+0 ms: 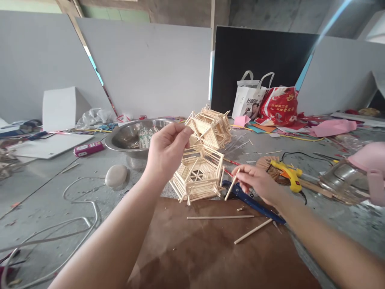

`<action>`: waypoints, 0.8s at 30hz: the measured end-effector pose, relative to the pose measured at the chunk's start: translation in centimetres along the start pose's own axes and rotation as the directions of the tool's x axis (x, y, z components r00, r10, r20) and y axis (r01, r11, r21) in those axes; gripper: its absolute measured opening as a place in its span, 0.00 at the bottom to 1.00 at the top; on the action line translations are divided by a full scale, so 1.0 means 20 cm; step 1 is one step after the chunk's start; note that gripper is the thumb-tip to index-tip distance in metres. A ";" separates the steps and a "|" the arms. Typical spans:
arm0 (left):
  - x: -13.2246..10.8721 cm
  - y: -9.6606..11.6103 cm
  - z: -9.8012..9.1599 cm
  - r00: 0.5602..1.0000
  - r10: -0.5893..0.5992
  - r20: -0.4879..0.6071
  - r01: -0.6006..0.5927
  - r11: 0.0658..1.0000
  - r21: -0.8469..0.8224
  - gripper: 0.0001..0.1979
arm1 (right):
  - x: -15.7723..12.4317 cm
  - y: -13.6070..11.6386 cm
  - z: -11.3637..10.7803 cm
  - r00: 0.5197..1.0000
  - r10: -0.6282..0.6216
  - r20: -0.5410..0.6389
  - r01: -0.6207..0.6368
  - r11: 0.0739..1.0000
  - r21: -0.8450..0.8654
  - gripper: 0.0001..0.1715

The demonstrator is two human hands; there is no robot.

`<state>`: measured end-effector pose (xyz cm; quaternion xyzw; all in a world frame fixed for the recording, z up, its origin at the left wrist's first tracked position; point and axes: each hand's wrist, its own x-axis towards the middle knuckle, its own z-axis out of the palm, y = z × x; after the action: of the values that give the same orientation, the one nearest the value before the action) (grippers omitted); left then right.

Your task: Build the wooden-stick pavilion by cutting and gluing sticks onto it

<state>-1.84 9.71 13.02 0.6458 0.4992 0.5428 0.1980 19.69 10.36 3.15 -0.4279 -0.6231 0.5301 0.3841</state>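
A lattice model of thin wooden sticks [204, 192], open at its top, sits on the floor in front of me. Behind it stands a second, rounder stick model [210, 132]. My left hand [168, 148] is closed in a pinch in front of the two models; what its fingertips hold, if anything, is hidden. Between thumb and fingers of my right hand [255, 180] is a short wooden stick [231, 188], tilted downward. Below that hand lies a blue-handled tool [255, 204], partly covered. Two loose sticks [221, 217] rest on a brown sheet [210, 249].
On the right are a yellow glue gun [288, 174], a stick bundle [264, 164] and a clear jug with pink top [339, 178]. Leftward stand a steel basin [120, 146], a purple box [88, 149], a whitish rounded object [116, 176] and cable loops [93, 208]. Bags [279, 106] stand behind.
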 end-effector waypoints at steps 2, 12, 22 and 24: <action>-0.02 -0.02 -0.03 1.000 -0.017 -0.011 0.019 0.986 0.163 0.10 | 0.06 -0.09 -0.03 0.997 -0.077 -0.020 0.076 0.994 -0.073 0.08; -0.01 -0.29 -0.03 0.863 -0.341 0.373 -0.020 0.715 0.699 0.16 | 0.47 -0.26 0.09 0.935 -0.120 0.334 0.298 0.777 -0.555 0.10; 0.07 -0.36 -0.01 0.891 -0.183 0.416 -0.194 0.675 0.712 0.15 | 0.57 -0.21 0.15 0.901 0.016 0.434 0.260 0.780 -0.569 0.09; 0.08 -0.39 0.02 0.881 -0.109 0.461 -0.281 0.662 0.695 0.16 | 0.58 -0.19 0.15 0.898 0.035 0.439 0.244 0.790 -0.563 0.09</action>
<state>-4.97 14.50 7.55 0.8031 0.5817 0.1288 0.0034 12.43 19.98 6.80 -0.3652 -0.8509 0.3610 0.1106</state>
